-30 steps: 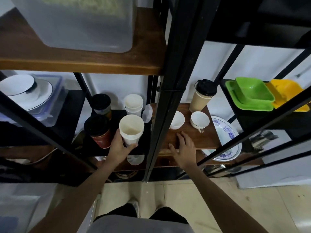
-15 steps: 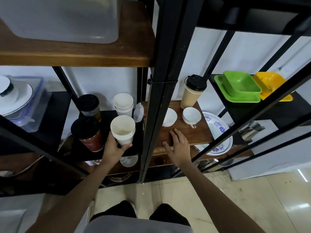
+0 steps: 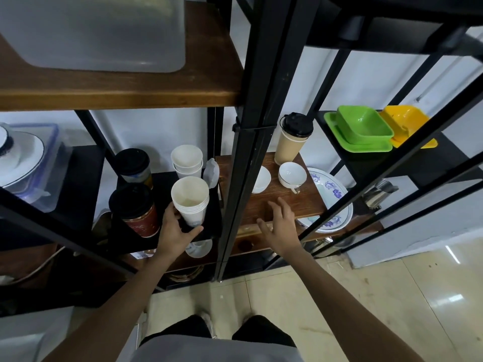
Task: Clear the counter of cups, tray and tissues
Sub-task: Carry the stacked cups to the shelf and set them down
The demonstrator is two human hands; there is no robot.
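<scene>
My left hand (image 3: 174,231) grips the base of a stack of white paper cups (image 3: 190,199) standing on the black tray (image 3: 212,226) on the shelf. A second stack of paper cups (image 3: 187,160) stands behind it. My right hand (image 3: 280,223) hovers with spread fingers over the front of the wooden board (image 3: 305,202), holding nothing. On that board stand a tan takeaway cup with a black lid (image 3: 292,138), a white bowl (image 3: 262,180) and a white teacup (image 3: 292,175).
Two black-lidded jars (image 3: 136,209) stand left of the held cups. A blue-patterned plate (image 3: 334,202) lies right of the board. Green dishes (image 3: 362,130) and a yellow dish (image 3: 403,121) sit on the right shelf. A thick black post (image 3: 251,142) splits the shelf front.
The stack of paper cups now stands lower on the tray, my left hand gripping near its base. My right hand has lifted slightly off the board with fingers spread.
</scene>
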